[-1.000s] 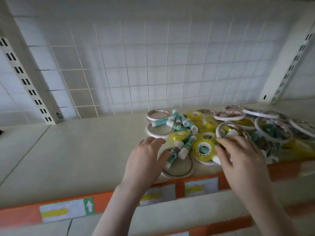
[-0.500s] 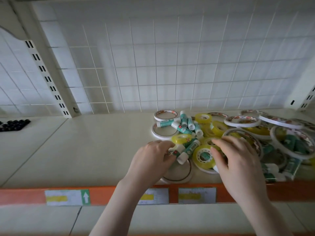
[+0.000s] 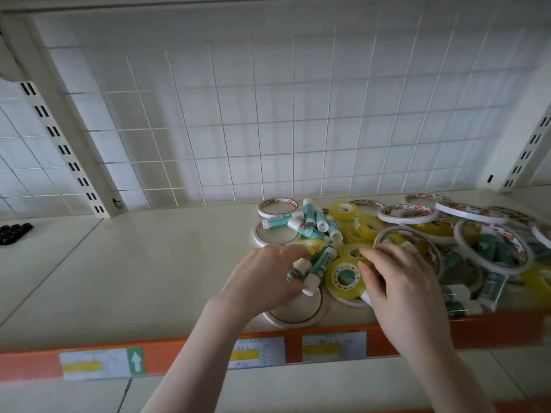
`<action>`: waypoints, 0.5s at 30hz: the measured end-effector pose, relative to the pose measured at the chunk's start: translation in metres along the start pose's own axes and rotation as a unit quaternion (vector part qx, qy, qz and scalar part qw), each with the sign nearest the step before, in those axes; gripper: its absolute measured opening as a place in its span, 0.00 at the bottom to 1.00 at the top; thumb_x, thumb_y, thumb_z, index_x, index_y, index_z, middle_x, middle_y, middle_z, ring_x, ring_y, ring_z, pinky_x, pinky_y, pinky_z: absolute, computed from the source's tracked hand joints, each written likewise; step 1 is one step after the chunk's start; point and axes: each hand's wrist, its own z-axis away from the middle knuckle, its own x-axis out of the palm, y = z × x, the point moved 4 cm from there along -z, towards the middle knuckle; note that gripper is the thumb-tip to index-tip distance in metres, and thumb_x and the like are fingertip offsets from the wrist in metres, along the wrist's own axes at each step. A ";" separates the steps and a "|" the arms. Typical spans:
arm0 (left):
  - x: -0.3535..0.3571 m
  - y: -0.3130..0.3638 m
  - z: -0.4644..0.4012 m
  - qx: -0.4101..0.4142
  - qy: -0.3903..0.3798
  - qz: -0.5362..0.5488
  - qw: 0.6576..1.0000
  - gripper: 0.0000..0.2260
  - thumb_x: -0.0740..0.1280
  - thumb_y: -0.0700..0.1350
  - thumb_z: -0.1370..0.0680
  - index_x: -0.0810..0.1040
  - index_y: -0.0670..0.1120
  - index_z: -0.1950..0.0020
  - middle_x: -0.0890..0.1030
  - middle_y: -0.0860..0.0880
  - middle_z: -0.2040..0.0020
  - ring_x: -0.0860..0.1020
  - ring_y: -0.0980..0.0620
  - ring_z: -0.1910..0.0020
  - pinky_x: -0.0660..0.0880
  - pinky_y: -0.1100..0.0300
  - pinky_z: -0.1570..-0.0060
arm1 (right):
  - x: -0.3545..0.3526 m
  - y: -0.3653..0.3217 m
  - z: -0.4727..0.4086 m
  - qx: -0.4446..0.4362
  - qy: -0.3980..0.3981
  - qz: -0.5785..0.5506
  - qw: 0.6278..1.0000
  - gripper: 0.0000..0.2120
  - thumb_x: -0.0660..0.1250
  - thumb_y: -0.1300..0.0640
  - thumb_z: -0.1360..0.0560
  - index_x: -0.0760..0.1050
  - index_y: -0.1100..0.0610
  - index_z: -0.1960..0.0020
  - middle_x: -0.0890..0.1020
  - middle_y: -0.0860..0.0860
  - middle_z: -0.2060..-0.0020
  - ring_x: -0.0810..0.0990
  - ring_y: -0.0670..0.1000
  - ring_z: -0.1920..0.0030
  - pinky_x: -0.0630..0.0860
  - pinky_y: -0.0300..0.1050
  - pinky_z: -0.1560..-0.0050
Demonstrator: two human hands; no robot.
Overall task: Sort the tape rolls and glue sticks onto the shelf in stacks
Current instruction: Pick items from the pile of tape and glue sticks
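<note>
A mixed pile lies on the right half of the cream shelf (image 3: 143,263): yellow tape rolls (image 3: 343,210), wide white tape rings (image 3: 407,213) and green-and-white glue sticks (image 3: 310,211). At the pile's near left edge, my left hand (image 3: 265,281) curls its fingers round a small glue stick (image 3: 297,270). A larger glue stick (image 3: 319,269) leans against those fingers. My right hand (image 3: 402,287) lies over the pile, thumb on the rim of a yellow tape roll (image 3: 343,277). A white glue stick end (image 3: 365,298) pokes out under that thumb; the palm hides the rest.
A flat white tape ring (image 3: 298,311) lies under my left wrist by the orange front strip (image 3: 185,353) with its price labels. A wire grid panel (image 3: 268,129) closes the back. Slotted uprights (image 3: 59,144) stand at both sides. Small black items (image 3: 13,232) sit far left.
The view has shifted left and down across the shelf. My left hand has closed its fingers round the small glue stick. My right hand stays over the same yellow roll.
</note>
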 end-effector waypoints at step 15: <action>-0.020 -0.022 0.020 -0.045 0.185 0.111 0.975 0.10 0.67 0.43 0.28 0.71 0.51 0.49 0.77 0.54 0.60 0.77 0.52 0.62 0.74 0.57 0.59 | 0.017 -0.034 -0.012 -0.179 -0.113 -0.058 0.976 0.11 0.68 0.54 0.30 0.82 0.55 0.50 0.82 0.47 0.55 0.79 0.50 0.53 0.78 0.47 0.53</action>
